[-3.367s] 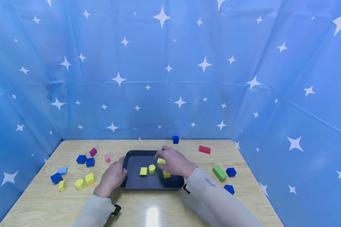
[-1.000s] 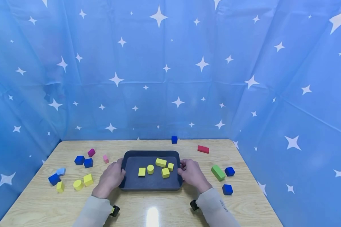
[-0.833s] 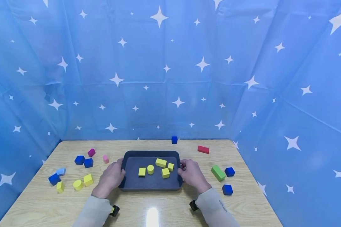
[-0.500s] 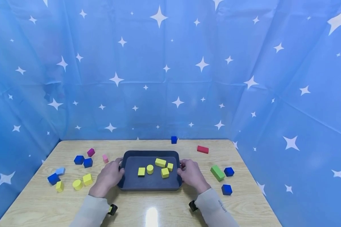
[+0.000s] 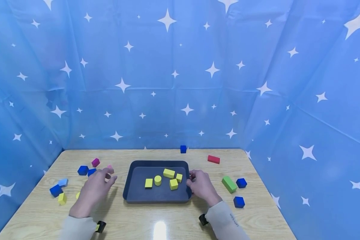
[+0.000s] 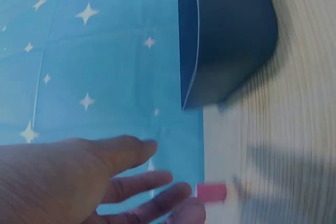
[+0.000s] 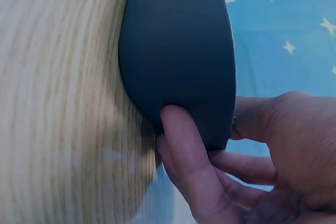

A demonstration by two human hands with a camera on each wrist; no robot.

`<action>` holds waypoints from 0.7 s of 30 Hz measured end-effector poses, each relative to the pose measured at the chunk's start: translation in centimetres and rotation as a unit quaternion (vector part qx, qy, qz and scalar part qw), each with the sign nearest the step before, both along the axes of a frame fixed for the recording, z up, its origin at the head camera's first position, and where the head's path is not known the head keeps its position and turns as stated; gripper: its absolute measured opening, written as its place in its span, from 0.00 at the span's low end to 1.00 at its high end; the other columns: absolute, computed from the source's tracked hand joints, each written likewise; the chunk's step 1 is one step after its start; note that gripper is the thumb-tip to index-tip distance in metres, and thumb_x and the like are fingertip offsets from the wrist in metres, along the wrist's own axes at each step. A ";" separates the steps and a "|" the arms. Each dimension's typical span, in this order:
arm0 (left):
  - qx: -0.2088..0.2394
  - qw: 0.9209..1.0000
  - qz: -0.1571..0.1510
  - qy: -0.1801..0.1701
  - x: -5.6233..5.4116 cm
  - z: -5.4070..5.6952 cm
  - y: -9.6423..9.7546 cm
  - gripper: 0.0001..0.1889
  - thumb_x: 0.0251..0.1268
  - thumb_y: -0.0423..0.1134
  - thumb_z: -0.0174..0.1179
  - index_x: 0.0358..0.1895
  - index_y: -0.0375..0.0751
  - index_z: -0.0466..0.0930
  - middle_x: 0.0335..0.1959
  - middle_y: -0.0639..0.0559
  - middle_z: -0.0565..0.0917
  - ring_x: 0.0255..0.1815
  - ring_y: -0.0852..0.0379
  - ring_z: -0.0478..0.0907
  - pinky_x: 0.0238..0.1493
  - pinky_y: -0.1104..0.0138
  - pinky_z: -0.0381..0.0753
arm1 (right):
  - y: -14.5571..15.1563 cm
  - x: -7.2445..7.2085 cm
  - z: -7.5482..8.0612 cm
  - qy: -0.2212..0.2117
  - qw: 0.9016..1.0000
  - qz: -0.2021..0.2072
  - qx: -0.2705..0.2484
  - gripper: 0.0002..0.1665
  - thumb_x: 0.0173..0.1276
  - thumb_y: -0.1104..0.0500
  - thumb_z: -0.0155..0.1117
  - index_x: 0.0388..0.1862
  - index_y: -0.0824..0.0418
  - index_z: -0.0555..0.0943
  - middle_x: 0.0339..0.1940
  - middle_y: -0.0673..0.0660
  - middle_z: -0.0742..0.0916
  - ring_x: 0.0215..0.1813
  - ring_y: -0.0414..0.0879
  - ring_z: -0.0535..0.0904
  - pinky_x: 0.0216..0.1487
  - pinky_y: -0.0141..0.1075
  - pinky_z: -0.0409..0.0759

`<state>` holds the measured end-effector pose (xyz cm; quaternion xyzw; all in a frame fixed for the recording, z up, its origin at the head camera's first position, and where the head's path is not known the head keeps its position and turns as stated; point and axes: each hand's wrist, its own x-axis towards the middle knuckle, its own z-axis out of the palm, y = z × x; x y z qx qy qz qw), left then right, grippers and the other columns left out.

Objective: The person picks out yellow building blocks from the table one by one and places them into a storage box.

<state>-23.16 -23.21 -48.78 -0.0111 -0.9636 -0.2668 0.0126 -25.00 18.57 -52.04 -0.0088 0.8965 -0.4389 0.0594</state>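
A dark grey rectangular tray (image 5: 156, 196) stands on the wooden table with several yellow blocks (image 5: 169, 173) inside, among them a cylinder (image 5: 157, 180). My right hand (image 5: 204, 187) grips its right side; in the right wrist view the thumb is at the rim and the fingers (image 7: 184, 145) lie against the outer wall. Left of the tray and apart from it, my left hand (image 5: 93, 188) hovers over the table with loosely bent fingers, holding nothing. Just beyond its fingertips is a small pink block (image 5: 110, 167), also visible in the left wrist view.
At the left lie blue blocks (image 5: 83, 170), a magenta block (image 5: 95, 162), a light blue block (image 5: 63, 182) and yellow blocks (image 5: 62, 199), some partly hidden by the left hand. To the right are a green block (image 5: 229, 184), blue blocks (image 5: 239, 202) and a red block (image 5: 213, 159).
Earlier my right hand set a yellow block into the tray, then took hold of its right side. My left hand has since let go of the left side and moved left.
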 end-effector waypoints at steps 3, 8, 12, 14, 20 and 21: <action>-0.013 1.000 -0.008 0.004 0.5 0.2 -1.5 0.22 0.87 0.41 0.68 0.71 0.29 0.86 0.59 0.28 0.91 0.56 0.32 0.90 0.57 0.37 0.92 | 0.1 0.0 -0.1 0.000 1.000 0.001 -0.002 0.29 0.84 0.66 0.70 0.80 0.71 0.83 0.55 0.64 0.91 0.39 0.47 0.91 0.30 0.40 0.93; -0.039 0.999 -0.028 0.000 1.2 0.2 -4.0 0.24 0.84 0.40 0.72 0.72 0.27 0.85 0.62 0.26 0.88 0.60 0.29 0.87 0.58 0.34 0.91 | 0.1 0.0 0.0 0.002 1.000 0.002 -0.006 0.29 0.84 0.66 0.70 0.80 0.71 0.83 0.54 0.64 0.91 0.39 0.47 0.91 0.30 0.40 0.93; -0.054 0.998 -0.035 -0.025 1.5 -0.1 -5.4 0.26 0.81 0.40 0.75 0.72 0.26 0.85 0.62 0.26 0.88 0.61 0.28 0.86 0.60 0.34 0.91 | 0.1 0.0 -0.1 0.000 1.000 0.002 -0.010 0.29 0.84 0.66 0.70 0.80 0.71 0.83 0.54 0.64 0.91 0.40 0.47 0.91 0.30 0.40 0.93; -0.060 0.997 -0.040 -0.040 1.6 -0.3 -5.9 0.27 0.78 0.40 0.77 0.72 0.26 0.85 0.62 0.26 0.88 0.61 0.29 0.87 0.60 0.34 0.91 | 0.1 0.1 -0.1 -0.003 1.000 0.002 -0.013 0.29 0.84 0.66 0.70 0.80 0.71 0.83 0.55 0.64 0.91 0.40 0.47 0.91 0.30 0.40 0.93; -0.067 0.994 -0.059 -0.066 1.9 -0.9 -7.0 0.29 0.73 0.35 0.80 0.73 0.29 0.85 0.60 0.28 0.88 0.55 0.37 0.90 0.57 0.38 0.94 | 0.2 0.0 -0.2 -0.006 1.000 0.001 -0.013 0.29 0.85 0.65 0.70 0.81 0.70 0.82 0.56 0.64 0.91 0.39 0.47 0.91 0.31 0.40 0.93; -0.067 0.994 -0.060 -0.069 1.9 -0.9 -7.0 0.29 0.73 0.34 0.80 0.73 0.29 0.85 0.60 0.29 0.88 0.55 0.38 0.90 0.57 0.38 0.94 | 0.2 0.0 -0.2 -0.006 1.000 0.001 -0.013 0.29 0.85 0.65 0.70 0.81 0.70 0.82 0.56 0.64 0.91 0.39 0.47 0.91 0.31 0.40 0.93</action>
